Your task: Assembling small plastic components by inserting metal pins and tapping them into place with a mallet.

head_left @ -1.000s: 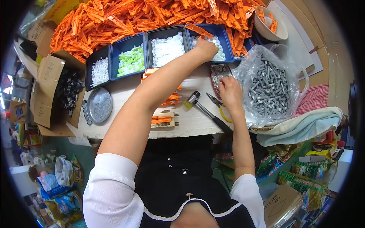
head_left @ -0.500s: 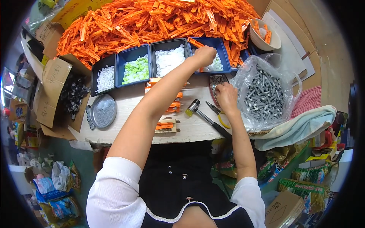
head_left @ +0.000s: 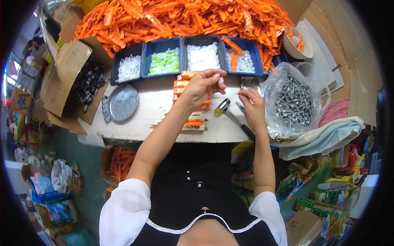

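Observation:
My left hand is above the middle of the table, pinching a small white plastic piece between thumb and fingers. To its right my right hand is closed at the fingertips around something thin and tiny that I cannot make out. Behind that hand lies a small dish of fine metal pieces. A hammer with a yellow face lies just below and between the hands. Pliers beside it are mostly hidden by my right hand. Under my left hand stands a row of orange plastic parts, partly covered.
Several bins line the back: white pieces, green and white pieces, white pieces, and a blue bin. Behind rises an orange heap. A bag of grey screws stands right; a round dish and carton left.
My left hand has come out of the right-hand blue bin toward me with a white piece. My right hand has lifted off the small metal-piece dish toward me. The whole view has shifted slightly.

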{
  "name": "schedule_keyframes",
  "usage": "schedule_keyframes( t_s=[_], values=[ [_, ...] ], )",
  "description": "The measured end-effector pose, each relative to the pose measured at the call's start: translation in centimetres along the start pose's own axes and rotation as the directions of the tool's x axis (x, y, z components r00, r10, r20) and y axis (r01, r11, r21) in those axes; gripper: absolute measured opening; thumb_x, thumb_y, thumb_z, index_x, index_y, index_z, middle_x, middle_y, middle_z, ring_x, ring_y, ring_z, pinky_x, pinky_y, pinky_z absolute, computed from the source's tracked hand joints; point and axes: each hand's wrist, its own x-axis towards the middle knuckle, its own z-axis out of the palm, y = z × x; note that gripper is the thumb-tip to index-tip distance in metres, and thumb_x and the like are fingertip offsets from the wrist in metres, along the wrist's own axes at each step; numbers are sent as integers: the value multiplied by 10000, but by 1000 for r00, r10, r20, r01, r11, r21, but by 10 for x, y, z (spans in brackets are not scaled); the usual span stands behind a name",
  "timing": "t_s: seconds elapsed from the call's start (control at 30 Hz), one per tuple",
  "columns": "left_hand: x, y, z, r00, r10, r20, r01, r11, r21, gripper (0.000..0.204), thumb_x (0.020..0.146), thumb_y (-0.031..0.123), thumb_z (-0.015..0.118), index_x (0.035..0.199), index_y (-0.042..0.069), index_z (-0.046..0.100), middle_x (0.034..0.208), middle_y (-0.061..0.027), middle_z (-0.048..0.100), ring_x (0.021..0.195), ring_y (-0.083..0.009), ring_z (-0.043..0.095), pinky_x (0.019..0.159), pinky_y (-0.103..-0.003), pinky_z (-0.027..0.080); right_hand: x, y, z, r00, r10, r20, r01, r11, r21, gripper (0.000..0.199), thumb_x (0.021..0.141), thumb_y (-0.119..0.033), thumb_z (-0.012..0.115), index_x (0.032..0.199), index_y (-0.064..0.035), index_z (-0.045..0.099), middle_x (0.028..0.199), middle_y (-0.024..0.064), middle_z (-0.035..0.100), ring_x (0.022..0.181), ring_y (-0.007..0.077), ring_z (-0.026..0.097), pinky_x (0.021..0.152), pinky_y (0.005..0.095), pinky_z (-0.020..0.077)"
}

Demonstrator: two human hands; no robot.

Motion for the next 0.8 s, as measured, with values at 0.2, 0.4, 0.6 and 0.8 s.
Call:
schedule_keyframes(
  t_s=[0.2, 0.4, 0.6, 0.8],
  values=[
    [-83, -16, -27, 997, 31, -71, -39, 994, -104, 218, 822, 61, 618, 1028, -1, 584, 864, -69, 614, 783, -174, 612, 758, -354, 509, -18, -55, 34, 991, -63, 120, 40, 983, 182, 72, 744, -47, 640, 815, -54, 642, 764, 51, 598, 755, 225, 552, 699, 320, 387],
    [-131, -30, -46, 988, 91, -127, -118, 967, -226, 189, 824, 29, 602, 1009, -3, 582, 888, -90, 615, 780, -190, 626, 745, -347, 530, -29, -83, 67, 942, -263, 210, 226, 956, 188, 88, 736, -18, 647, 822, -29, 637, 800, 75, 608, 786, 215, 560, 709, 305, 419],
    [-142, -37, -54, 982, 145, -125, -174, 946, -272, 157, 832, 37, 595, 985, 4, 585, 850, -92, 625, 754, -208, 634, 746, -346, 525, -32, -90, 82, 917, -308, 253, 275, 949, 157, 82, 739, -36, 645, 819, -50, 635, 800, 55, 615, 788, 222, 563, 712, 307, 396],
    [-145, -38, -61, 975, 168, -143, -202, 940, -274, 154, 831, 41, 599, 979, 4, 584, 883, -85, 617, 779, -187, 635, 744, -355, 535, -31, -94, 89, 905, -316, 285, 283, 947, 154, 72, 740, -47, 644, 809, -61, 628, 793, 42, 610, 790, 213, 560, 703, 308, 370]
  ],
)
